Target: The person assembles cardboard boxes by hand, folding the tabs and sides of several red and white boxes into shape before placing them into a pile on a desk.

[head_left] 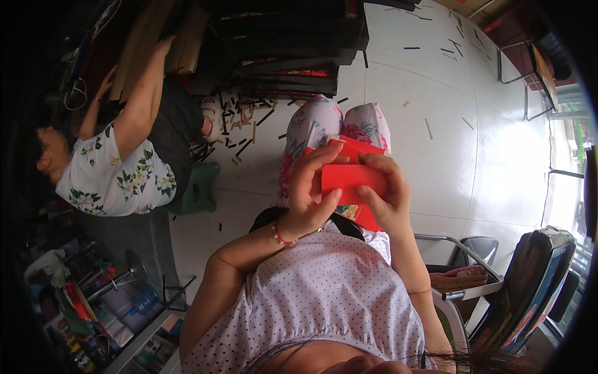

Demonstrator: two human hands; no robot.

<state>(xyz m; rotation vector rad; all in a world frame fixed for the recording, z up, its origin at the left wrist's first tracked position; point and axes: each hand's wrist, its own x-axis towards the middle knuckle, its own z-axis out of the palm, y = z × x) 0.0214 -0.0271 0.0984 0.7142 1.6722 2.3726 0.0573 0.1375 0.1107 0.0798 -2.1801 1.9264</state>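
Note:
Both my hands hold a flat red rectangular card (350,179) above my lap. My left hand (306,186), with a beaded bracelet at its wrist, curls round the card's left side, thumb at the lower edge. On the opposite side my right hand (392,187) grips it, its thumb pressed on the front face. Behind the card lie more red pieces (360,147), partly covered by my fingers. Below it, a red piece with a multicoloured print (349,212) shows on my lap. I cannot tell whether these pieces are joined to the card.
Another person (121,168) sits on a green stool (198,187) at the left, reaching toward cardboard (187,43). Dark stacked trays (286,37) stand ahead. Black and tan strips (246,118) litter the pale floor (430,143). A metal-framed chair (464,290) stands at my right.

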